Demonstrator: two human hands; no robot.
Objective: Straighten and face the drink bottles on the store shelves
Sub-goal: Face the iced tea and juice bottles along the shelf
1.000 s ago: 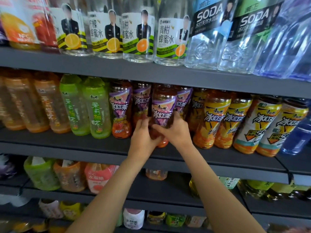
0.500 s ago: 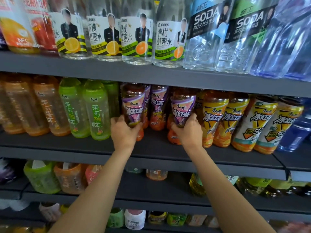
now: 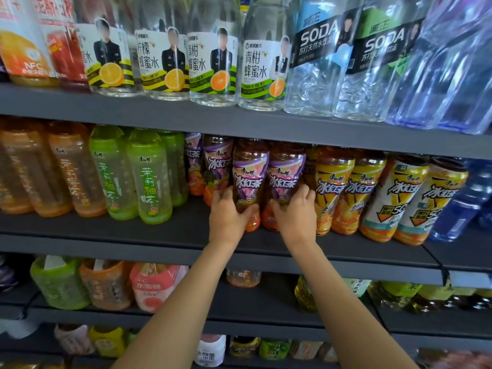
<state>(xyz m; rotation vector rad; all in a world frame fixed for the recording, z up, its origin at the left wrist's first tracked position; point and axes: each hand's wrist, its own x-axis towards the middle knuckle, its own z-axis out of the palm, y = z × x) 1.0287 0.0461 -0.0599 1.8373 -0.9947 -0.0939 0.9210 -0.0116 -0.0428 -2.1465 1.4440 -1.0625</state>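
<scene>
Gripping one purple-label bottle [image 3: 249, 182] in your left hand [image 3: 229, 217] and its neighbour [image 3: 285, 182] in your right hand [image 3: 295, 217], you are fronting them on the middle shelf [image 3: 106, 235]; the purple bottles behind [image 3: 217, 166] are sitting farther back, unfaced.

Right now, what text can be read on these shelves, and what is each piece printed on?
"SODA": blue-label soda bottle, top shelf.
"SODA": green-label soda bottle beside it.
"蜂蜜水": honey water bottles, top shelf.
"NFC": orange juice bottle, top left.
"冰红茶": purple-label bottle gripped by the left hand, and its twin gripped by the right hand.
"冰红茶": yellow-label bottles.
Lower-shelf labels and small print: too blurred.
</scene>
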